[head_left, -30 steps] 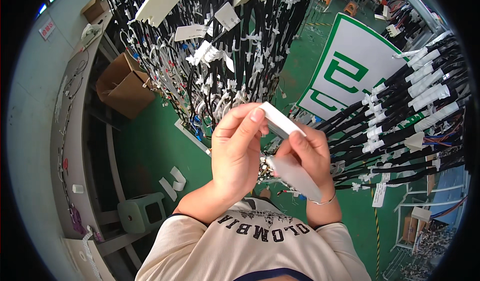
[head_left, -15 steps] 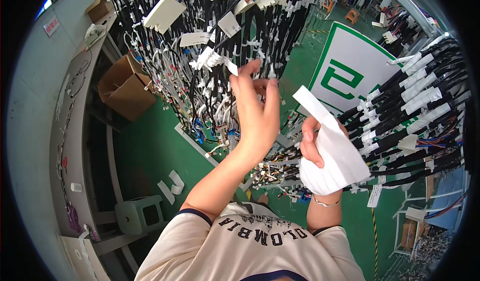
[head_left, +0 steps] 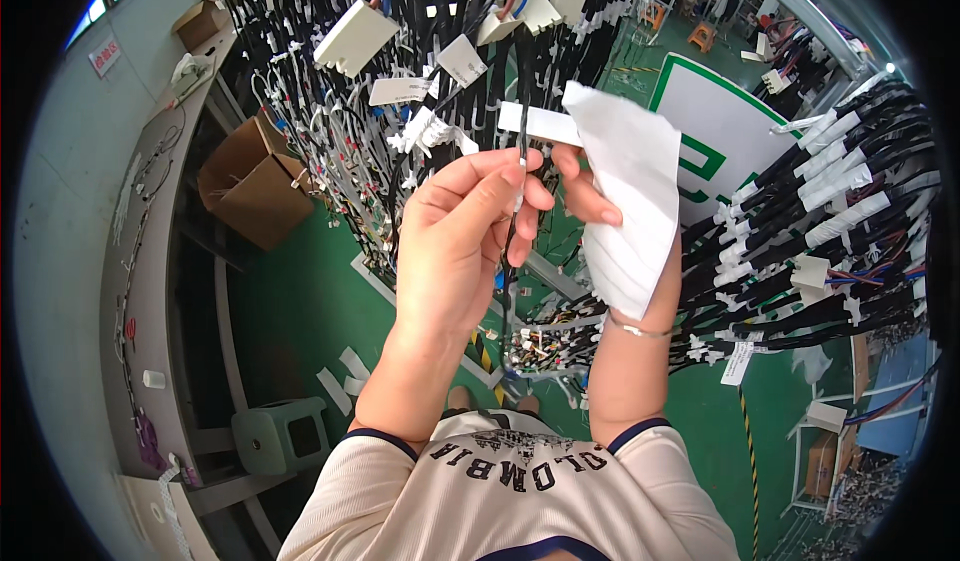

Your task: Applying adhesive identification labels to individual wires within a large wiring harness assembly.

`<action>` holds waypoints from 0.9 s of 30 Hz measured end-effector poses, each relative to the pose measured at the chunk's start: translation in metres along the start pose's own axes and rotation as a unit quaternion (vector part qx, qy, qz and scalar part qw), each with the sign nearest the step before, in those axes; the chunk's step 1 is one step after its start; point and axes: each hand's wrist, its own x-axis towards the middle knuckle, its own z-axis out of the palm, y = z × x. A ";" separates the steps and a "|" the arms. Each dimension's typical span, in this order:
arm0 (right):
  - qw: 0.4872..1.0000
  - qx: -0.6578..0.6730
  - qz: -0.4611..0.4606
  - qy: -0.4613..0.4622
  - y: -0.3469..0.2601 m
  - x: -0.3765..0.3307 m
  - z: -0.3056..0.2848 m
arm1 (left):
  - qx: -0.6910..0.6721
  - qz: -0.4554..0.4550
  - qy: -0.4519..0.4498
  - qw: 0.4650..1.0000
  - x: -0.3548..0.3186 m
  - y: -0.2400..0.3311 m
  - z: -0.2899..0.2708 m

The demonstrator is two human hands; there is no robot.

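In front of my chest, my left hand [head_left: 465, 206] pinches a thin black cable [head_left: 513, 226] that hangs down from the mass of wiring. Close on its right, my right hand [head_left: 590, 189] grips a sheaf of white paper strips [head_left: 632, 196], which covers much of the palm. One narrow white strip [head_left: 540, 122] sticks out leftward from the fingers and meets the cable just above my left fingertips; whether it is stuck there I cannot tell. Behind my left hand hang bundled black wire harnesses [head_left: 590, 46] with white connectors [head_left: 356, 38] and a printed white tag [head_left: 399, 91].
More black harnesses with white wraps [head_left: 840, 181] hang at the right, before a white board with a green border [head_left: 700, 101]. On the left are a long bench [head_left: 150, 261], a cardboard box [head_left: 255, 181] and a green stool [head_left: 280, 434]. Paper scraps [head_left: 345, 379] lie on the floor.
My left hand has come down and closed on the black cable. My right hand has risen leftward with the paper strips, bringing one strip's end to the cable.
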 end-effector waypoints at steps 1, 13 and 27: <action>1.000 -0.015 0.011 -0.017 -0.001 0.005 -0.005 | 0.012 0.005 0.004 1.000 -0.001 -0.001 0.002; 0.964 0.184 0.089 -0.171 0.001 0.020 -0.006 | 0.046 0.022 0.035 0.998 -0.003 -0.006 0.012; 0.973 0.192 0.103 -0.076 0.012 0.022 -0.016 | 0.131 0.175 0.105 0.970 0.017 -0.034 0.028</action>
